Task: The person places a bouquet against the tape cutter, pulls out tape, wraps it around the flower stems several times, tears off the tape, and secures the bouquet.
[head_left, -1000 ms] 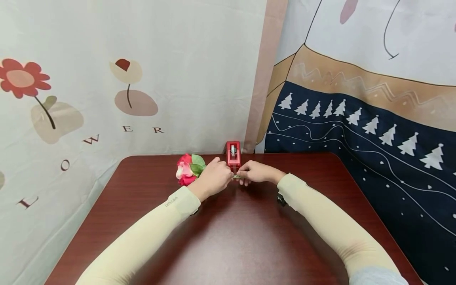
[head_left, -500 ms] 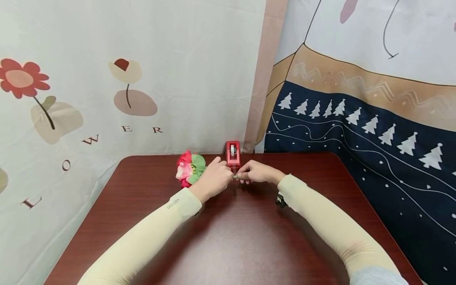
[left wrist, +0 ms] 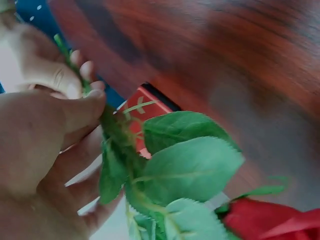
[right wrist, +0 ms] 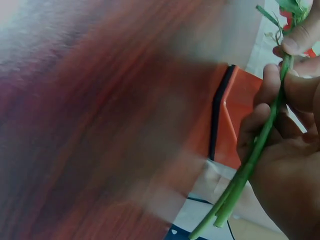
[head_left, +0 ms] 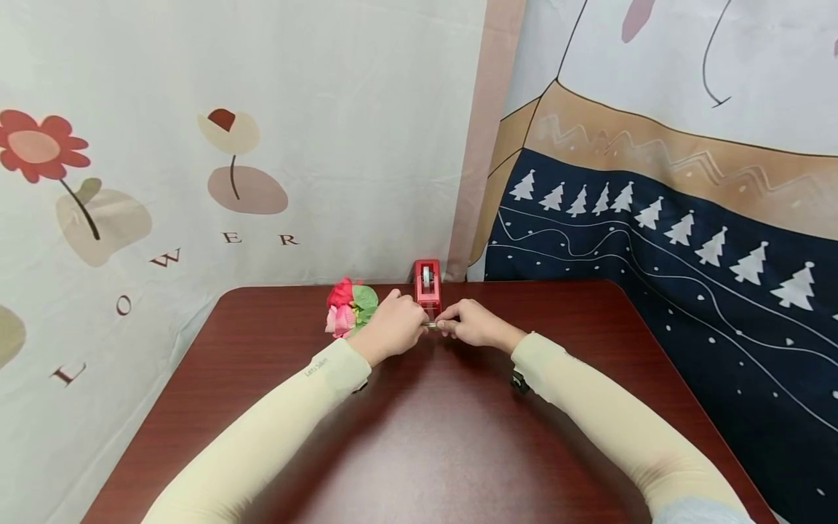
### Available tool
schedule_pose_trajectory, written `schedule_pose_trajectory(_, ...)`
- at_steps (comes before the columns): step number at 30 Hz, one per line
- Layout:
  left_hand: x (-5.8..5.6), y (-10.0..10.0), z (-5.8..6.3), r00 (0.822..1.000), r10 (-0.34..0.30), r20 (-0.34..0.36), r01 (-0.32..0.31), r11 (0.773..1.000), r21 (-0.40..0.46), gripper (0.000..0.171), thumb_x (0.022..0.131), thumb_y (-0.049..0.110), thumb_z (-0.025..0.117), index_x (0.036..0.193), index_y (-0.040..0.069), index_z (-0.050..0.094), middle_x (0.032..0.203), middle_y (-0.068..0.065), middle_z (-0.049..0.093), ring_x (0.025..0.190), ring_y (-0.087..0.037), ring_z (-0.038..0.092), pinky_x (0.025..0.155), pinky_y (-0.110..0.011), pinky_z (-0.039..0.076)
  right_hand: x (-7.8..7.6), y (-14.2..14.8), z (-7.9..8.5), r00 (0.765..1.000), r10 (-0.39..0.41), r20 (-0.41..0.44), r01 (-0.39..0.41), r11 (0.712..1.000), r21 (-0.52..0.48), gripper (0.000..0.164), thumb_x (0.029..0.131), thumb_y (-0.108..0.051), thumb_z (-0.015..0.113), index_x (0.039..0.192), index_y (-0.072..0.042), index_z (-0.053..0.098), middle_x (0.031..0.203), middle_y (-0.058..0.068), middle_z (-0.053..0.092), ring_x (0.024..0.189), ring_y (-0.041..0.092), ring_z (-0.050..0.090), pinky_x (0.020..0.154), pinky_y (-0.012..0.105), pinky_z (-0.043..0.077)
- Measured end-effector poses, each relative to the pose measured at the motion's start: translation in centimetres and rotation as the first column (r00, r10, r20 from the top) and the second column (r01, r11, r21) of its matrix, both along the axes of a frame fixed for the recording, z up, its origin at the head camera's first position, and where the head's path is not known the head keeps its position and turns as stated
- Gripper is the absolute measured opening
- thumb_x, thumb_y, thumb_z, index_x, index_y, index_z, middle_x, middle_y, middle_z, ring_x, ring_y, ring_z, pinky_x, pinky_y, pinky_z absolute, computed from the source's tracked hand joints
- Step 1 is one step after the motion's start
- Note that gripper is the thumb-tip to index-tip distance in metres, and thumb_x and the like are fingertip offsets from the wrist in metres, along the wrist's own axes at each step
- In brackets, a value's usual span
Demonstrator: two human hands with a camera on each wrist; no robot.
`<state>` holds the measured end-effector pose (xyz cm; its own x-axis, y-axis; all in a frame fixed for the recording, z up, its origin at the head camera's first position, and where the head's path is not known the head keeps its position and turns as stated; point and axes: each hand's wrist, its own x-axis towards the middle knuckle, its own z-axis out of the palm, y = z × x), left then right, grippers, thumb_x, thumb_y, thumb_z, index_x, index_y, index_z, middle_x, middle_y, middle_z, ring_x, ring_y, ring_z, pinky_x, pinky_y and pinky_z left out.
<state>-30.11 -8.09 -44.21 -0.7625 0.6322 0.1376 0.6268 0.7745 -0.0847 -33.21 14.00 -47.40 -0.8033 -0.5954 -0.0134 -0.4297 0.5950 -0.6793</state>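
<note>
A bunch of roses (head_left: 340,318), red and pink with green leaves (left wrist: 185,165), lies sideways over the back of the table. My left hand (head_left: 395,325) grips its stems just below the leaves. Close beside it, my right hand (head_left: 476,322) pinches the same green stems (right wrist: 260,137) between thumb and fingers. In the right wrist view the cut stem ends stick out past the right palm. Right behind the hands stands a red tape dispenser (head_left: 428,286) with a clear roll in it. The left hand hides the middle of the bunch in the head view.
The dark reddish-brown table (head_left: 452,437) runs from under the forearms to its far edge. A pale printed curtain (head_left: 366,145) hangs close behind that edge, and a navy one with white trees (head_left: 655,255) borders the right side.
The rose heads have turned: the pink bloom now sits lower and the red one below it has gone from sight. Both hands stay almost in place on the stems.
</note>
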Motion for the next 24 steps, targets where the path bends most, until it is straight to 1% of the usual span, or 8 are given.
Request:
schedule_pose_trajectory(4, -0.4, 0.0, 0.7, 0.990, 0.007, 0.138, -0.010, 1.000, 0.017, 0.012, 0.103, 0.027, 0.078, 0.103, 0.021, 0.088, 0.095, 0.003, 0.085, 0.096, -0.027, 0.076, 0.089, -0.045, 0.044, 0.2, 0.1, -0.5, 0.996, 0.003, -0.088, -0.003, 1.000, -0.004, 0.019, 0.108, -0.012, 0.070, 0.118, -0.007, 0.085, 0.092, 0.004, 0.079, 0.078, 0.011, 0.065, 0.076, 0.027, 0.058)
schedule_pose_trajectory(7, -0.8, -0.1, 1.3, 0.970, 0.010, 0.243, -0.018, 0.999, 0.030, 0.020, 0.108, 0.028, 0.071, 0.109, 0.018, 0.088, 0.101, 0.003, 0.086, 0.102, -0.025, 0.077, 0.092, -0.045, 0.043, 0.2, 0.1, -0.8, 0.989, 0.019, -0.149, -0.020, 1.000, -0.007, 0.019, 0.107, -0.011, 0.071, 0.119, -0.007, 0.085, 0.092, 0.002, 0.077, 0.078, 0.009, 0.064, 0.078, 0.027, 0.058)
schedule_pose_trajectory(10, -1.4, -0.3, 1.8, 0.941, 0.025, 0.337, -0.042, 0.998, 0.044, 0.026, 0.111, 0.029, 0.065, 0.115, 0.016, 0.087, 0.106, 0.004, 0.086, 0.109, -0.024, 0.076, 0.096, -0.046, 0.043, 0.3, 0.1, -0.9, 0.982, 0.027, -0.189, -0.030, 0.999, -0.016, 0.019, 0.107, -0.010, 0.072, 0.120, -0.006, 0.085, 0.091, 0.002, 0.075, 0.078, 0.009, 0.063, 0.078, 0.026, 0.057)
schedule_pose_trajectory(14, -2.2, -0.6, 2.2, 0.893, 0.050, 0.448, -0.068, 0.997, 0.025, 0.030, 0.114, 0.029, 0.060, 0.114, 0.015, 0.086, 0.102, 0.004, 0.083, 0.109, -0.021, 0.073, 0.103, -0.047, 0.043, 0.4, 0.1, -1.1, 0.973, 0.028, -0.227, -0.037, 0.999, -0.035, 0.019, 0.106, -0.009, 0.072, 0.119, -0.007, 0.085, 0.092, 0.002, 0.075, 0.080, 0.011, 0.062, 0.078, 0.027, 0.057)
schedule_pose_trajectory(17, -2.6, -0.6, 2.4, 0.859, 0.041, 0.510, -0.048, 0.999, 0.000, 0.031, 0.115, 0.028, 0.058, 0.110, 0.014, 0.084, 0.097, 0.001, 0.082, 0.103, -0.018, 0.070, 0.109, -0.049, 0.044, 0.5, 0.0, -1.3, 0.963, 0.034, -0.266, -0.042, 0.999, -0.024, 0.019, 0.106, -0.010, 0.072, 0.120, -0.009, 0.085, 0.098, 0.003, 0.078, 0.083, 0.011, 0.063, 0.080, 0.028, 0.058)
schedule_pose_trajectory(19, -2.8, -0.6, 2.3, 0.847, 0.025, 0.532, -0.024, 1.000, -0.009, 0.030, 0.115, 0.026, 0.058, 0.107, 0.012, 0.084, 0.095, 0.000, 0.083, 0.099, -0.015, 0.067, 0.110, -0.049, 0.046, 0.6, -0.1, -1.4, 0.957, 0.034, -0.286, -0.039, 0.999, -0.012, 0.020, 0.107, -0.011, 0.072, 0.121, -0.011, 0.085, 0.102, 0.003, 0.079, 0.085, 0.010, 0.064, 0.082, 0.028, 0.059)
schedule_pose_trajectory(22, -3.0, -0.5, 2.2, 0.844, 0.014, 0.535, -0.013, 1.000, -0.005, 0.028, 0.114, 0.024, 0.060, 0.106, 0.013, 0.085, 0.092, 0.000, 0.081, 0.091, -0.015, 0.065, 0.104, -0.046, 0.052, 0.8, -0.1, -1.4, 0.957, 0.025, -0.290, -0.031, 0.999, -0.013, 0.021, 0.107, -0.011, 0.072, 0.124, -0.011, 0.085, 0.105, 0.004, 0.080, 0.087, 0.011, 0.065, 0.084, 0.029, 0.060)
schedule_pose_trajectory(24, -3.0, -0.5, 2.1, 0.856, 0.010, 0.518, -0.012, 1.000, 0.000, 0.027, 0.113, 0.023, 0.062, 0.106, 0.013, 0.085, 0.091, 0.002, 0.080, 0.089, -0.016, 0.066, 0.100, -0.044, 0.054, 0.9, -0.1, -1.4, 0.959, 0.020, -0.283, -0.026, 1.000, -0.017, 0.022, 0.107, -0.011, 0.072, 0.125, -0.010, 0.085, 0.105, 0.004, 0.080, 0.087, 0.011, 0.065, 0.084, 0.030, 0.061)
